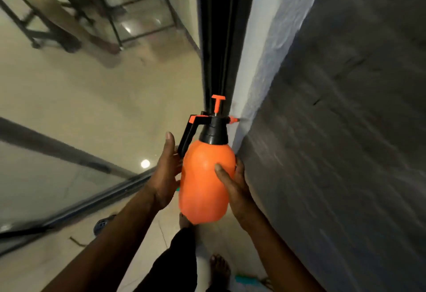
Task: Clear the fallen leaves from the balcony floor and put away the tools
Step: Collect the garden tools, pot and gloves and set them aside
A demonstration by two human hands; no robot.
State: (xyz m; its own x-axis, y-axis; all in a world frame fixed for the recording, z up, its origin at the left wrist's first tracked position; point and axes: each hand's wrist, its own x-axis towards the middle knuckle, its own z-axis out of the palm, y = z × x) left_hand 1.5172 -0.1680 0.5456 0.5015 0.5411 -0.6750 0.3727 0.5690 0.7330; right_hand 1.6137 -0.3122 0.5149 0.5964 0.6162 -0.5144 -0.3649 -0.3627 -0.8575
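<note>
An orange pressure sprayer bottle with a black cap, black trigger handle and orange pump knob is held upright in front of me at mid-frame. My right hand grips its body from the right, thumb across the front. My left hand lies along the bottle's left side below the trigger handle, thumb raised; its fingers are hidden behind the bottle. The nozzle points right toward the wall. My bare feet show below the bottle.
A rough grey wall fills the right side, close to the bottle. A dark sliding-door track runs ahead. A glass door panel stands at left. Dark-framed furniture sits at top left. A blue slipper and a twig lie on the floor.
</note>
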